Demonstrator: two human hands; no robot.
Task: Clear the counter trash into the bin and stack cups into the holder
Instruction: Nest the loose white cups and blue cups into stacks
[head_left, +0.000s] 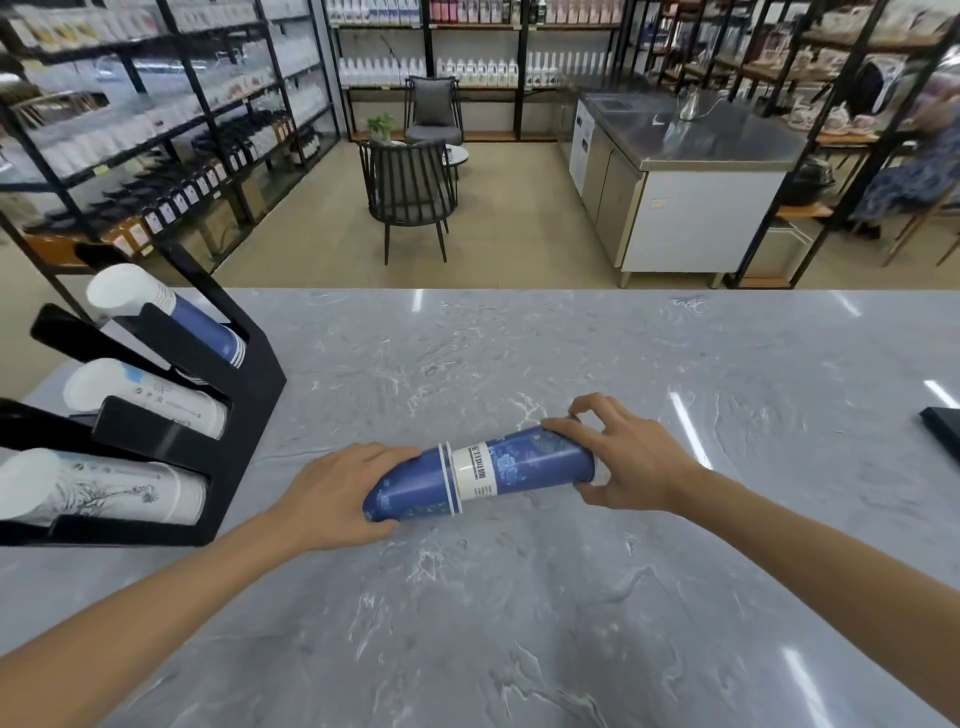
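You've got one big grey marble surface (519, 597) and one black cup holder (228, 415) at its left edge with three slots, each holding a stack: one blue (208, 327), two white. One blue cup stack (480, 475) lies sideways mid-surface between your hands. Your left hand (337, 499) has its fingers wrapped round the base end; your right hand (623, 462) pinches the rim end. A dark flat thing (943, 428) sits far right. Nothing between stack and holder.
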